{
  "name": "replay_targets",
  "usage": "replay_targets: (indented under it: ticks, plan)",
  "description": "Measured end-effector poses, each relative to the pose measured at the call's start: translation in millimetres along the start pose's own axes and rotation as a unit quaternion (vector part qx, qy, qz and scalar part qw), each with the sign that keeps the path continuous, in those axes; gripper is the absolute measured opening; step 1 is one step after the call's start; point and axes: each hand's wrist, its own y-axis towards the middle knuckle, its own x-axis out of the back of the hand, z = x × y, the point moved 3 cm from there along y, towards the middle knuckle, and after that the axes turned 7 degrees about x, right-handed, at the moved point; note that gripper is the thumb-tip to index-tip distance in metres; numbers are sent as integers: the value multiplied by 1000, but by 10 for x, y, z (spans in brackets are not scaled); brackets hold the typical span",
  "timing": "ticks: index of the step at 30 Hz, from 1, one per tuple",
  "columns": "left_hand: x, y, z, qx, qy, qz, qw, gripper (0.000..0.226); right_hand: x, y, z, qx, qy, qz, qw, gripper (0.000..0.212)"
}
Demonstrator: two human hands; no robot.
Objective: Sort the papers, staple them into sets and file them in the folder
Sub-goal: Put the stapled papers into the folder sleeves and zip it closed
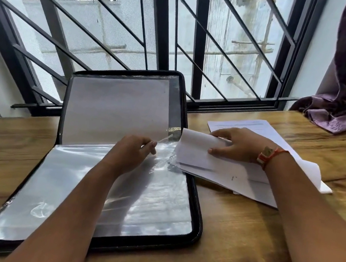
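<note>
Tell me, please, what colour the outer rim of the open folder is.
Black. The rim of the folder, framing the clear sleeves, shows best in the head view.

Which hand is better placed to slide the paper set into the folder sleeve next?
Right. The right hand grips the paper set just beside the sleeve, whose edge the left hand pinches, likely holding it open.
</note>
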Motion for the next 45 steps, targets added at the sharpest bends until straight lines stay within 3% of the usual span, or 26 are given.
replay_targets:
  ticks: [14, 20, 24, 26, 31, 37, 40, 45]
  plan:
    - [49, -57, -68, -1, -34, -3, 999, 30, -131, -134, 553, 78, -9, 139, 987, 55]
    - [-12, -40, -59, 1, -39, 33, 999, 38, -187, -163, 658, 105, -41, 186, 976, 108]
    - [-54, -21, -40, 1, 0, 46, 999, 59, -266, -167, 714, 136, -99, 200, 965, 120]
    - [-86, -11, -64, 0, 24, 68, 997, 69, -307, -152, 738, 147, -118, 190, 963, 118]
    - [-139, -51, -147, 9, 85, 130, 988, 48, -298, -81, 738, 180, -139, 71, 971, 80]
    - [-116, -81, -176, -13, 96, 111, 989, 46, -226, -18, 680, 148, -196, -42, 968, 48]
    - [-109, -87, -202, -37, 97, 82, 991, 46, -260, 36, 640, 100, -258, -63, 959, 49]
    - [-138, -81, -233, -91, 104, 52, 989, 42, -450, 212, 594, 25, -242, -69, 968, 51]
